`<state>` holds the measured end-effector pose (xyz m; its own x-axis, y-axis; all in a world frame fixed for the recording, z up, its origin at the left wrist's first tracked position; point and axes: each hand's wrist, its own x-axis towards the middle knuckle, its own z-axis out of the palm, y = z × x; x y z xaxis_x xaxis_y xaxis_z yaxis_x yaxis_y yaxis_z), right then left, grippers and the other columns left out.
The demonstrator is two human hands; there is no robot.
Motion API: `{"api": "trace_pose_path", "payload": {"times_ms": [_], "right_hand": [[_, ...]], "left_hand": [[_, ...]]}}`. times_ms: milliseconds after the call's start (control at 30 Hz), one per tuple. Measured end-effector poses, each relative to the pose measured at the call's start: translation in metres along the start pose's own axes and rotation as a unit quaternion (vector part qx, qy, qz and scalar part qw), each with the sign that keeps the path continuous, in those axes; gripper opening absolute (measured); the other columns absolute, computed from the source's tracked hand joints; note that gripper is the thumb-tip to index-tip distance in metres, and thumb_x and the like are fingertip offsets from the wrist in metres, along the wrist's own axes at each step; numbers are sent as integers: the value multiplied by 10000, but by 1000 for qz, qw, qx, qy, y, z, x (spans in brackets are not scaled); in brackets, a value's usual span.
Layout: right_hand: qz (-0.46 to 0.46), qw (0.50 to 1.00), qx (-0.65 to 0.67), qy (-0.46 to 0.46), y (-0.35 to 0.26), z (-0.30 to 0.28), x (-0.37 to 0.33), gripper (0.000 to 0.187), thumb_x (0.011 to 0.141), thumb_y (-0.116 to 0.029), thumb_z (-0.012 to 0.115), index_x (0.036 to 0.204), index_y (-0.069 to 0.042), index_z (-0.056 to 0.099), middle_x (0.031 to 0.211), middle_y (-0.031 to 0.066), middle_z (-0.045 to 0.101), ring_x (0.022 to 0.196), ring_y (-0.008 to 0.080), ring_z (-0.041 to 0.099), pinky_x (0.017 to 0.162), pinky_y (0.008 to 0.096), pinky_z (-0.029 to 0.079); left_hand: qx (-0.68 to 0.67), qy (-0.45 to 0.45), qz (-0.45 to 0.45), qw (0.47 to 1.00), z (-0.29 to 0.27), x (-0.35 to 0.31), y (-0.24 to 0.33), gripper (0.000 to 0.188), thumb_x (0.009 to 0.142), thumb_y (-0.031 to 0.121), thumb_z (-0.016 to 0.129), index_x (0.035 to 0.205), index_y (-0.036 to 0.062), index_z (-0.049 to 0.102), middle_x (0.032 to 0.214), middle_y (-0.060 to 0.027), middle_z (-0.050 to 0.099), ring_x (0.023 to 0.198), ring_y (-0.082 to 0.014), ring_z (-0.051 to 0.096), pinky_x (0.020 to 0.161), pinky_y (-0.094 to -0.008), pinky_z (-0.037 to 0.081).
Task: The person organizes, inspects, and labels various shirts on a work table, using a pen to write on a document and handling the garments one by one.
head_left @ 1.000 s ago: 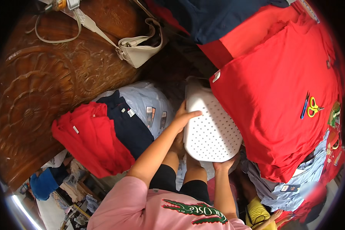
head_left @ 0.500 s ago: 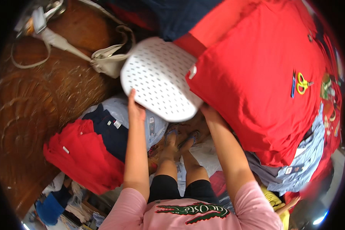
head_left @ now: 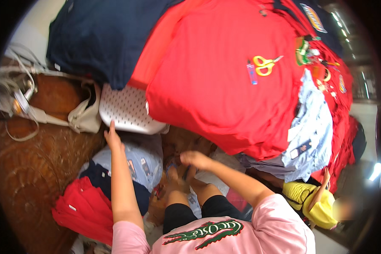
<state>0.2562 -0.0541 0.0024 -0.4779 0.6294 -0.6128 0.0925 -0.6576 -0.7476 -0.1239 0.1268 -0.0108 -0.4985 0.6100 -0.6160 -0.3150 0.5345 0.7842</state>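
There's the white perforated basket (head_left: 125, 109), up ahead and to the left, lying right at the tip of the left hand (head_left: 114, 139); one finger reaches its lower edge. The right hand (head_left: 197, 160) is well apart from it, lower down and to the right, out over the gap above the person's legs.

And look at the crowding! The big red fabric (head_left: 216, 80) comes across the basket's right side, the navy fabric (head_left: 101, 38) hangs over its top, and the cream handbag (head_left: 88, 115) sits close against its left. Just below, beside the left forearm, a plastic-wrapped light-blue bundle (head_left: 144, 148), with navy cloth (head_left: 98, 178) and red cloth (head_left: 82, 207) nearer the person. Yellow-handled scissors (head_left: 263, 67) and a slim blue tool (head_left: 252, 74) lie side by side on the red fabric; over at right, another person in yellow (head_left: 321, 209).

Now the fingers! On the left, one stretches straight to the basket's edge and touches it, but the others are hard to make out, so whether they grip it I cannot tell. On the right they're bent inward, nothing visible in them; how tightly they close, I cannot tell.
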Motion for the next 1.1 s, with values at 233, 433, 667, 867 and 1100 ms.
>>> {"api": "trace_pose_path", "payload": {"times_ms": [233, 433, 667, 867, 1100], "right_hand": [[-99, 986, 119, 62, -161, -19, -214, 403, 1103, -278, 614, 1407, -26, 692, 1238, 104, 765, 1082, 175, 733, 943, 322, 568], [-271, 854, 172, 408, -290, -133, -185, 358, 1072, -220, 665, 1348, -5, 592, 1080, 118, 750, 871, 178, 750, 743, 315, 591], [35, 677, -251, 691, -368, -246, -115, 1099, 835, -421, 857, 1600, 98, 264, 1255, 238, 628, 1017, 337, 735, 791, 421, 646], [-95, 765, -205, 603, -336, -295, -151, 820, 880, -180, 697, 1603, 20, 367, 1214, 272, 711, 1032, 405, 739, 902, 463, 602], [-41, 687, -149, 710, -281, -434, -271, 528, 927, -117, 649, 1417, 77, 610, 1135, 265, 745, 993, 362, 746, 859, 438, 587]], "left_hand": [[-1, -38, 279, 959, 15, -154, 55, 479, 1079, 163, 621, 1506, -5, 484, 1509, -174, 561, 1410, -267, 519, 1190, -380, 407], [86, -229, 403, 882, 141, -285, 129, 273, 1057, 56, 632, 1324, 0, 635, 1285, -114, 671, 1187, -193, 636, 1054, -342, 503], [337, -333, 408, 780, 372, -364, 117, 610, 965, 151, 754, 1502, 0, 509, 1359, -150, 567, 1154, -269, 642, 959, -384, 558], [436, -234, 489, 718, 424, -360, 105, 720, 884, 82, 654, 1563, -9, 431, 1397, -258, 528, 1217, -465, 611, 1049, -524, 524], [352, -430, 384, 737, 509, -424, 115, 618, 953, 177, 728, 1520, 9, 548, 1170, -173, 715, 1023, -256, 712, 922, -388, 579]]}}
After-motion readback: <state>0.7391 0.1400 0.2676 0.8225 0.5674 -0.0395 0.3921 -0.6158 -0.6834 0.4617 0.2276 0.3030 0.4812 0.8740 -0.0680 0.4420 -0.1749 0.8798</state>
